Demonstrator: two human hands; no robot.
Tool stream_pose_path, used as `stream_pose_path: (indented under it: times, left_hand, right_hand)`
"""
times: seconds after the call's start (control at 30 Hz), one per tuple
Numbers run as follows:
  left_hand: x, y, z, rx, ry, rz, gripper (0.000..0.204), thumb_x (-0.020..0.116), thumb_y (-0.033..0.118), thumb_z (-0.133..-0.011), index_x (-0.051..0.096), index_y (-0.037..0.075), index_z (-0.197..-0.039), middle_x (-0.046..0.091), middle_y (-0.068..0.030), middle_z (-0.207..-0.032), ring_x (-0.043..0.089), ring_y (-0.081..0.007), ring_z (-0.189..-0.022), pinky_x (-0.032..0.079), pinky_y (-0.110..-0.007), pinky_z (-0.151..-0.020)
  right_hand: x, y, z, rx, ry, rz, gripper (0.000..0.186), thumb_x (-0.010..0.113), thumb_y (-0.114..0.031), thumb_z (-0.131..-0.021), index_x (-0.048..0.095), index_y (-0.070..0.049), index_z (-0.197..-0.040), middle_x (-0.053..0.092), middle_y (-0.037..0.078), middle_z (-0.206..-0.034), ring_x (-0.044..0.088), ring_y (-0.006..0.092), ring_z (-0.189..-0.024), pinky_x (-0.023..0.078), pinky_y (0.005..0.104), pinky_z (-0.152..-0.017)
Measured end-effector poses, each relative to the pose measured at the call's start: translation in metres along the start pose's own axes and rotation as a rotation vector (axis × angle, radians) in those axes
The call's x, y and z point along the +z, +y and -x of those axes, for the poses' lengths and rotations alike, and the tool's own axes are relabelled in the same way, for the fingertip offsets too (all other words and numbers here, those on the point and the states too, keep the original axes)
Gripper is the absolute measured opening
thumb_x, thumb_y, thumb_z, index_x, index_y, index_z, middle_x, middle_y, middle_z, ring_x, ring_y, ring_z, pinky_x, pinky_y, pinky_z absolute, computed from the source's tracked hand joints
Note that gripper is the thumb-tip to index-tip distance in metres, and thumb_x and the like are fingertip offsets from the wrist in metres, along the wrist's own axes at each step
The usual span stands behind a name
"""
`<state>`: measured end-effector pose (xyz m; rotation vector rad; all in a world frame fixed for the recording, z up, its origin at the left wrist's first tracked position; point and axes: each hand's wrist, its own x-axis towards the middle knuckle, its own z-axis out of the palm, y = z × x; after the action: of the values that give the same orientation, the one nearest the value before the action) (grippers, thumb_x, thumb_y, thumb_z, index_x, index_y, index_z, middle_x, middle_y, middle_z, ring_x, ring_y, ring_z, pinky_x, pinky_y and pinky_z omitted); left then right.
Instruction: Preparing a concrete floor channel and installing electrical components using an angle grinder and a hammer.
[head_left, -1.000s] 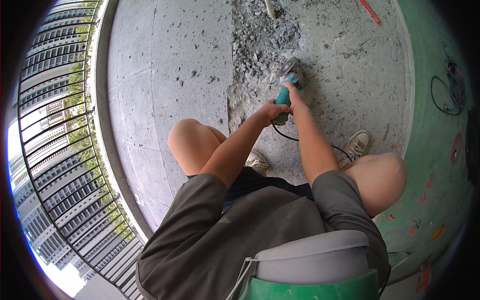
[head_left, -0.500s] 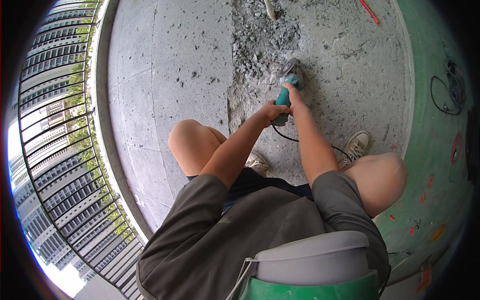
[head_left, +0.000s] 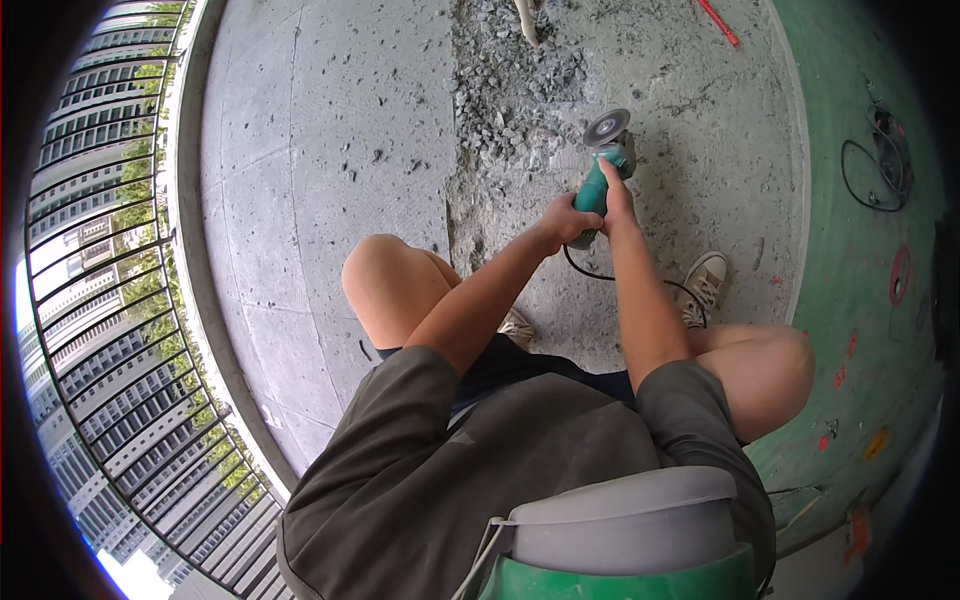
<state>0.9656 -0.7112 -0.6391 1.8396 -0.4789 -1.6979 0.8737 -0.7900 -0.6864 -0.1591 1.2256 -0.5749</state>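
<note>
Both of my hands are on a teal angle grinder [head_left: 591, 195], with its grey cutting disc [head_left: 606, 128] at the far end. My left hand [head_left: 566, 221] wraps the rear of its body. My right hand [head_left: 619, 196] grips farther forward along the right side, near the head. The disc appears raised over the concrete floor [head_left: 690, 190], just right of a strip of broken grey rubble [head_left: 510, 100]. A black cord [head_left: 585, 272] runs from the grinder's rear toward my right shoe [head_left: 706, 280].
Metal railing [head_left: 100, 300] runs along the left, beyond a raised curb. On the right stands a green wall [head_left: 860, 300], a coiled black cable [head_left: 880, 185] near it. Ahead lie a red bar [head_left: 718, 22] and a pale stick-like handle [head_left: 527, 22] at the rubble.
The grinder has moved right, away from the rubble's edge, and turned so the disc's flat face shows more. Both hands have kept their hold and moved right with it.
</note>
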Motion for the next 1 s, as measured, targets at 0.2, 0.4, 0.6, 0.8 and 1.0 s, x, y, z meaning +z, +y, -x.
stream_pose_path:
  times: [0.2, 0.4, 0.6, 0.8, 1.0]
  left_hand:
    - [0.03, 0.03, 0.005, 0.18, -0.132, 0.111, 0.055, 0.071, 0.014, -0.066, 0.051, -0.006, -0.112, 0.06, -0.0115, -0.094, 0.059, -0.0197, -0.081, 0.048, -0.031, -0.073]
    - [0.052, 0.046, 0.012, 0.255, -0.087, 0.153, 0.055, 0.071, 0.018, -0.063, 0.051, -0.006, -0.109, 0.06, -0.0129, -0.091, 0.059, -0.0208, -0.08, 0.048, -0.032, -0.07]
    - [0.08, 0.065, 0.032, 0.338, -0.111, -0.055, 0.047, 0.069, 0.019, -0.066, 0.049, -0.005, -0.102, 0.058, -0.0131, -0.088, 0.058, -0.0204, -0.078, 0.047, -0.032, -0.068]
    - [0.125, 0.104, 0.062, 0.448, -0.082, -0.288, 0.059, 0.067, 0.021, -0.07, 0.037, -0.005, -0.114, 0.056, -0.0178, -0.099, 0.058, -0.0243, -0.088, 0.047, -0.036, -0.073]
    - [0.201, 0.145, 0.067, 0.766, -0.221, -0.345, 0.064, 0.069, 0.022, -0.073, 0.031, -0.001, -0.12, 0.053, -0.0182, -0.11, 0.055, -0.0266, -0.098, 0.045, -0.037, -0.079]
  right_hand:
    - [-0.015, -0.053, 0.031, -0.099, -0.161, -0.081, 0.062, 0.05, -0.056, -0.085, 0.045, -0.003, -0.118, 0.056, 0.012, -0.095, 0.06, 0.0263, -0.082, 0.051, 0.0404, -0.072]
    - [-0.019, -0.081, 0.05, -0.168, -0.201, 0.065, 0.064, 0.054, -0.053, -0.084, 0.043, -0.001, -0.12, 0.057, 0.015, -0.097, 0.061, 0.0248, -0.085, 0.051, 0.0386, -0.074]
    - [-0.018, -0.106, 0.084, -0.152, 0.066, 0.431, 0.043, 0.08, -0.025, -0.063, 0.061, 0.0, -0.093, 0.06, 0.011, -0.09, 0.059, 0.0196, -0.079, 0.048, 0.0345, -0.07]
    - [-0.038, -0.166, 0.124, -0.193, 0.112, 0.395, 0.038, 0.076, -0.017, -0.06, 0.062, 0.001, -0.09, 0.06, 0.012, -0.09, 0.06, 0.0201, -0.078, 0.049, 0.0359, -0.07]
    - [-0.091, -0.223, 0.139, -0.275, 0.273, 0.493, 0.043, 0.078, -0.018, -0.058, 0.061, 0.003, -0.092, 0.062, 0.015, -0.092, 0.063, 0.0241, -0.077, 0.051, 0.036, -0.069]
